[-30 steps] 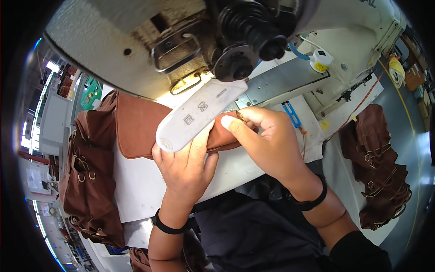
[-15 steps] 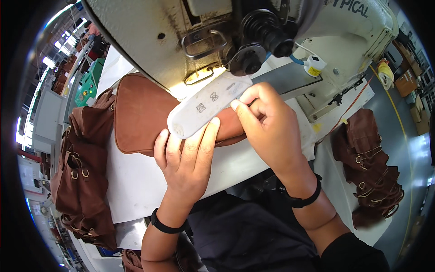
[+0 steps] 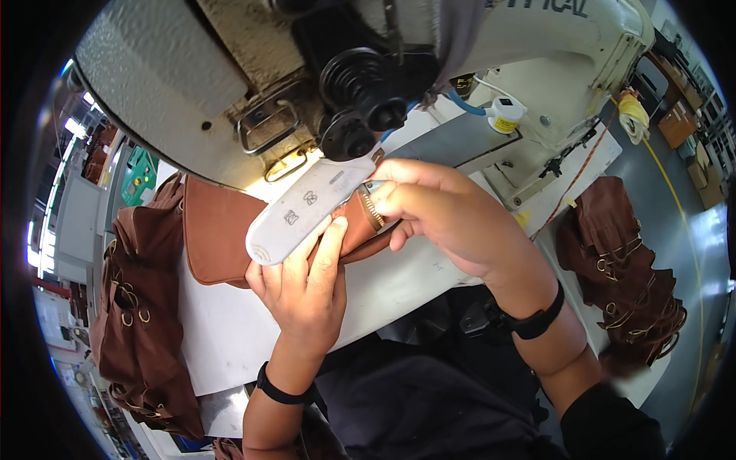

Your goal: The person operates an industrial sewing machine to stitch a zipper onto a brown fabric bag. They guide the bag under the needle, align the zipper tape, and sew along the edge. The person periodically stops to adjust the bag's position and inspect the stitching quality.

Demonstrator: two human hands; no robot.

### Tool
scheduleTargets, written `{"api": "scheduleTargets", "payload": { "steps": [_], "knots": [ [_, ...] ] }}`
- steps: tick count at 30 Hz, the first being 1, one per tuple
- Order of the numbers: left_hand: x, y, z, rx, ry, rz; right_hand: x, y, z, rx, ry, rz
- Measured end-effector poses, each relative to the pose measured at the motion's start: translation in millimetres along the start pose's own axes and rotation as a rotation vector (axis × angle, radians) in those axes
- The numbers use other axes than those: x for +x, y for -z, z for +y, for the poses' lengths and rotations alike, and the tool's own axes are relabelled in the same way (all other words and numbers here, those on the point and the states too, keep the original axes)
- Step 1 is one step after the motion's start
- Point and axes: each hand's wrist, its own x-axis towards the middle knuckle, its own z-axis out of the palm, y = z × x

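A brown leather bag (image 3: pixel 224 234) lies under the sewing machine head (image 3: pixel 184 100), partly hidden by a long white rounded plate (image 3: pixel 287 218). My left hand (image 3: pixel 303 295) holds the bag's near edge, four fingers stretched over the leather and the thumb out of sight, apparently beneath. A raised brown edge with a brass-toothed zipper (image 3: pixel 373 209) shows beside the plate's right end. My right hand (image 3: pixel 445 211) is closed on that zipper, thumb and index finger pinching at its teeth. A small grey metal piece (image 3: pixel 373 185) shows by those fingers; its kind is unclear.
Brown leather bags with brass rings (image 3: pixel 138 307) hang over the white worktable (image 3: pixel 222 337) at the left. More brown leather pieces (image 3: pixel 613 268) lie on the right. Overhead are the machine's black round parts (image 3: pixel 368 92); a white cap with a blue hose (image 3: pixel 504 113) stands behind.
The machine now appears further left and lower in view. My right hand has turned, its wrist lower, and the brass zipper has come into sight at its fingers. My left hand keeps its hold.
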Motion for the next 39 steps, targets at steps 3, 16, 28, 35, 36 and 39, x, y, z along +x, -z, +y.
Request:
{"api": "scheduleTargets", "payload": {
  "steps": [3, 16, 28, 35, 36, 39],
  "knots": [
    [-0.2, -2.5, -5.3, 0.011, -0.048, 0.018, -5.2, -0.9, -6.4, 0.132, -0.033, 0.021],
    [0.7, -1.1, -2.5, -0.008, -0.018, 0.013, 14.9, -16.1, 34.2, -1.182, 0.817, 0.535],
    [-0.1, -1.2, -2.7, -0.044, 0.026, -0.009, 24.0, -17.7, 40.3, -1.188, 0.801, 0.550],
    [2.5, 0.2, -4.7, -0.052, 0.015, -0.028, 24.9, -17.4, 42.8, -1.181, 0.795, 0.566],
    [2.8, 0.8, -4.8, -0.050, 0.019, -0.029, 25.3, -17.8, 42.4, -1.190, 0.795, 0.569],
    [2.9, 1.9, -4.6, -0.048, 0.022, -0.029, 26.0, -19.8, 44.7, -1.159, 0.825, 0.597]
  ]
}}
